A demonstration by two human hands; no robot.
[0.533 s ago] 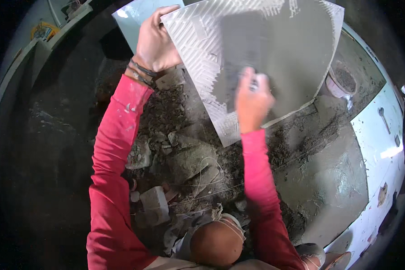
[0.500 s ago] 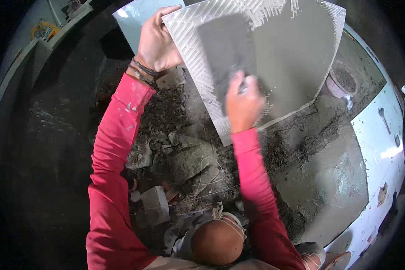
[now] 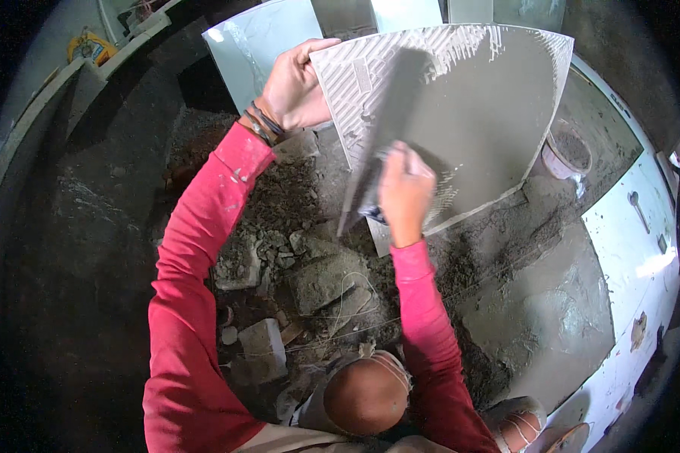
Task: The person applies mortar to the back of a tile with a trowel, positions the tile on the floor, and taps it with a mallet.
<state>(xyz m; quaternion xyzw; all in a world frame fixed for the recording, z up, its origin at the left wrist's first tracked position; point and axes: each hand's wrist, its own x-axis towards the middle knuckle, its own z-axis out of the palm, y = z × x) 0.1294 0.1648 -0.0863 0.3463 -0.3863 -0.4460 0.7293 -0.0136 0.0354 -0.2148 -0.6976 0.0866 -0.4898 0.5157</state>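
Note:
My left hand (image 3: 296, 89) grips the upper left edge of a large tile, its ribbed back (image 3: 359, 79) facing me and tilted up. Grey mortar (image 3: 499, 98) covers most of that back, smooth in the middle and right; bare ridges show along the left and top. My right hand (image 3: 406, 189) is closed around the handle of a flat rectangular plastering trowel (image 3: 391, 106). Slightly blurred, the trowel blade is tipped onto its long edge over the tile's left part, its lower end sticking out past the tile's edge. My fingers hide most of the handle.
Broken rubble (image 3: 329, 275) lies below the tile, crossed by a thin string. Wet mortar (image 3: 544, 317) spreads at right beside white laid tiles (image 3: 619, 226), where a spoon-like tool (image 3: 640, 210) lies. A bucket (image 3: 568, 155) stands beyond. Another glossy tile (image 3: 264, 53) leans behind my left hand.
The trowel blade lay flatter on the tile's left part; now it is tipped up on edge, uncovering ridges. In the picture, the tile's upper left corner sits lower and further right.

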